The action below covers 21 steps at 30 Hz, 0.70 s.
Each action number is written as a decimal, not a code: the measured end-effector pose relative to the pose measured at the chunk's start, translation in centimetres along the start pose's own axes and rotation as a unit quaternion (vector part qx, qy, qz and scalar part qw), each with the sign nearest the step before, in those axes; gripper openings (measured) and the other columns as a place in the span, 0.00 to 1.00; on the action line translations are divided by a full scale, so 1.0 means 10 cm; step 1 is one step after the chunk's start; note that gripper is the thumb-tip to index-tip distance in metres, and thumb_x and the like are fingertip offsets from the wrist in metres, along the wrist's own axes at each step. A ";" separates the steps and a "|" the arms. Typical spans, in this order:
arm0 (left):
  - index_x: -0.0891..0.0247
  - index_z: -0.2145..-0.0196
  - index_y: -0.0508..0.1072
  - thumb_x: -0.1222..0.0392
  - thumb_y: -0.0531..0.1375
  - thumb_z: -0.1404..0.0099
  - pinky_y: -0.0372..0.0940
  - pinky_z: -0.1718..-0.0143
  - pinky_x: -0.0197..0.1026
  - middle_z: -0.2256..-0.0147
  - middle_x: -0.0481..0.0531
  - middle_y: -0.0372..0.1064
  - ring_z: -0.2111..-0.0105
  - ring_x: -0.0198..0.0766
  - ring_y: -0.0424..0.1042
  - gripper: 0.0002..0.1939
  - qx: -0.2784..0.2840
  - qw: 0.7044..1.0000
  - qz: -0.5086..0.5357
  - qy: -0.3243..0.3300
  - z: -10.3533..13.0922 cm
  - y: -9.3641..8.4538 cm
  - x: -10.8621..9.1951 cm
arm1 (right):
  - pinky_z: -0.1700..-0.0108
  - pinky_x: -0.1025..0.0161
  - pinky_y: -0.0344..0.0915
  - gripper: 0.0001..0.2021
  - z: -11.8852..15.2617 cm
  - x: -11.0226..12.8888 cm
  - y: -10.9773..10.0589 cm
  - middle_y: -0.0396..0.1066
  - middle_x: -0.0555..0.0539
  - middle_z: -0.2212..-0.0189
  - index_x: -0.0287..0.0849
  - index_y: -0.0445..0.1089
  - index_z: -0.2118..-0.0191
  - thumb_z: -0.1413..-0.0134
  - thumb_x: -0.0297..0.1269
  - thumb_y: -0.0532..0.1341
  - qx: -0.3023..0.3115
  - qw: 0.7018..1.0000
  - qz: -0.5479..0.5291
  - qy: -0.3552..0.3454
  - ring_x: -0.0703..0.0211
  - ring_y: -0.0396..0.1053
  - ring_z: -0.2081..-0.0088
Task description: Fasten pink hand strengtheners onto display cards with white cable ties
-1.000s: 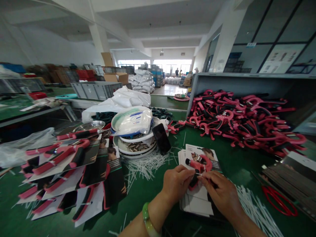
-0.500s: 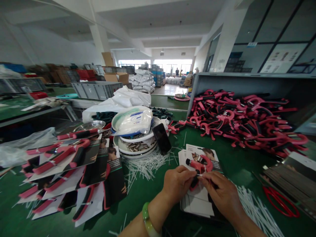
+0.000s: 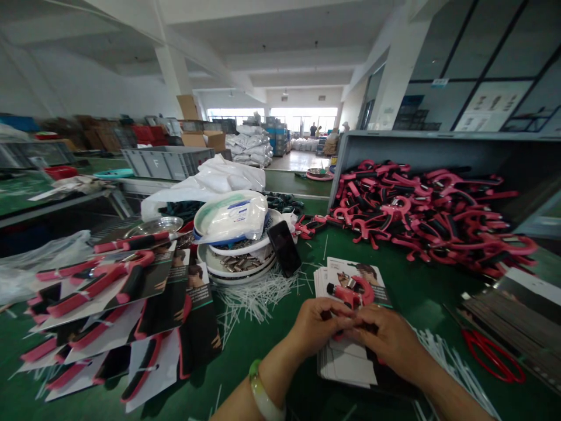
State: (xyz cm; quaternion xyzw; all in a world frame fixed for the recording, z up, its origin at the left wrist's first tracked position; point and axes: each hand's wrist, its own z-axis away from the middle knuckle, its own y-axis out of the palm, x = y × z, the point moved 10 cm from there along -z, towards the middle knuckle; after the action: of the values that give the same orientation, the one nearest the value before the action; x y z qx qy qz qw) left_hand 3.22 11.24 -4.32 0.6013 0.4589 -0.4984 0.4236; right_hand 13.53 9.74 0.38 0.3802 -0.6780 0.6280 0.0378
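Observation:
A pink and black tool (image 3: 363,287) lies on the top card (image 3: 337,270) of a stack in front of me. My left hand (image 3: 319,327) is closed over the tool's near part, its fingertips pinched together. From the right, my right hand (image 3: 385,334) meets it, also pinched, with the fingertips of both hands touching. What sits between the fingertips is too small and covered to name. Pink tools fastened to cards (image 3: 109,286) are piled on the left.
A grey bin (image 3: 394,140) on its side spills pink tools (image 3: 421,216). Red-handled scissors (image 3: 493,356), more cards (image 3: 517,316) and white ties (image 3: 456,368) lie right. Stacked plates (image 3: 236,270), a phone (image 3: 284,248) and scattered ties (image 3: 258,292) are behind the hands.
Both hands have drawn closer together, and their fingertips now meet over the tool's near part. The whole view has shifted slightly.

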 end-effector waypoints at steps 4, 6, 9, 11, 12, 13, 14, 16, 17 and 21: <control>0.65 0.70 0.78 0.55 0.64 0.47 0.61 0.78 0.32 0.74 0.50 0.73 0.80 0.29 0.65 0.10 -0.015 1.000 -0.006 0.007 0.00 -0.05 -0.04 | 0.76 0.66 0.59 0.12 0.00 -0.10 0.01 0.70 0.53 0.80 0.45 0.73 0.74 0.47 0.47 0.60 -0.009 0.998 -0.039 0.048 0.62 0.66 0.78; 0.66 0.70 0.77 0.56 0.63 0.46 0.60 0.77 0.32 0.74 0.50 0.72 0.79 0.29 0.64 0.09 -0.014 1.000 -0.016 0.002 0.00 -0.06 -0.03 | 0.75 0.66 0.59 0.11 0.03 -0.13 -0.01 0.69 0.53 0.80 0.46 0.73 0.72 0.48 0.47 0.61 -0.044 0.997 -0.045 0.050 0.62 0.65 0.78; 0.66 0.73 0.77 0.57 0.63 0.45 0.61 0.74 0.33 0.72 0.51 0.70 0.75 0.32 0.66 0.08 -0.026 0.997 -0.067 0.027 0.01 -0.10 -0.07 | 0.76 0.66 0.61 0.09 0.09 -0.13 -0.03 0.68 0.53 0.80 0.46 0.73 0.69 0.49 0.45 0.61 -0.078 0.995 -0.047 0.033 0.62 0.65 0.78; 0.66 0.73 0.76 0.56 0.63 0.46 0.60 0.73 0.34 0.73 0.50 0.69 0.75 0.32 0.65 0.09 -0.032 0.997 -0.070 0.018 0.00 -0.12 -0.05 | 0.75 0.66 0.63 0.09 0.11 -0.14 -0.05 0.70 0.53 0.79 0.46 0.73 0.66 0.48 0.44 0.61 -0.097 0.994 -0.055 0.017 0.62 0.66 0.78; 0.66 0.73 0.75 0.55 0.64 0.46 0.60 0.74 0.34 0.75 0.50 0.68 0.76 0.32 0.65 0.10 -0.026 0.999 -0.048 -0.002 0.00 -0.12 0.00 | 0.74 0.66 0.64 0.09 0.12 -0.12 -0.07 0.71 0.52 0.77 0.46 0.74 0.64 0.48 0.44 0.61 -0.106 0.992 -0.061 0.005 0.61 0.67 0.77; 0.67 0.72 0.75 0.54 0.64 0.47 0.60 0.75 0.34 0.76 0.49 0.68 0.77 0.31 0.65 0.11 -0.014 0.999 -0.015 -0.026 0.00 -0.10 0.06 | 0.72 0.66 0.65 0.09 0.13 -0.11 -0.09 0.73 0.51 0.75 0.47 0.74 0.64 0.47 0.44 0.61 -0.116 0.991 -0.067 -0.011 0.61 0.69 0.75; 0.67 0.71 0.74 0.53 0.64 0.48 0.60 0.75 0.34 0.77 0.48 0.68 0.78 0.31 0.65 0.13 0.000 0.999 0.021 -0.049 0.00 -0.08 0.12 | 0.70 0.66 0.67 0.08 0.14 -0.08 -0.11 0.74 0.51 0.73 0.47 0.74 0.64 0.46 0.43 0.60 -0.125 0.989 -0.074 -0.028 0.61 0.70 0.73; 0.67 0.70 0.73 0.50 0.66 0.50 0.61 0.75 0.34 0.76 0.48 0.69 0.79 0.30 0.65 0.17 0.024 0.994 0.077 -0.077 0.01 -0.04 0.19 | 0.66 0.66 0.68 0.08 0.15 -0.04 -0.13 0.75 0.50 0.70 0.47 0.74 0.64 0.44 0.41 0.59 -0.136 0.986 -0.082 -0.056 0.60 0.72 0.69; 0.67 0.70 0.73 0.49 0.66 0.51 0.61 0.75 0.34 0.76 0.48 0.69 0.79 0.31 0.65 0.18 0.030 0.992 0.092 -0.082 0.01 -0.03 0.20 | 0.65 0.67 0.68 0.07 0.16 -0.02 -0.14 0.75 0.50 0.69 0.48 0.74 0.63 0.44 0.41 0.59 -0.141 0.985 -0.081 -0.063 0.60 0.72 0.67; 0.67 0.71 0.72 0.50 0.66 0.50 0.60 0.75 0.33 0.76 0.48 0.69 0.78 0.30 0.65 0.16 0.018 0.995 0.082 -0.058 0.00 -0.05 0.17 | 0.65 0.65 0.67 0.07 0.13 0.02 -0.12 0.74 0.50 0.70 0.48 0.74 0.64 0.43 0.40 0.58 -0.123 0.989 -0.045 -0.061 0.60 0.72 0.67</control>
State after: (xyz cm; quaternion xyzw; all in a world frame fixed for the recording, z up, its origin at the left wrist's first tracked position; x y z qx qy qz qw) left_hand 2.86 11.58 -6.00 0.6149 0.3735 -0.5039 0.4781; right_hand 14.67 8.60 1.20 0.4404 -0.7334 0.5130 0.0710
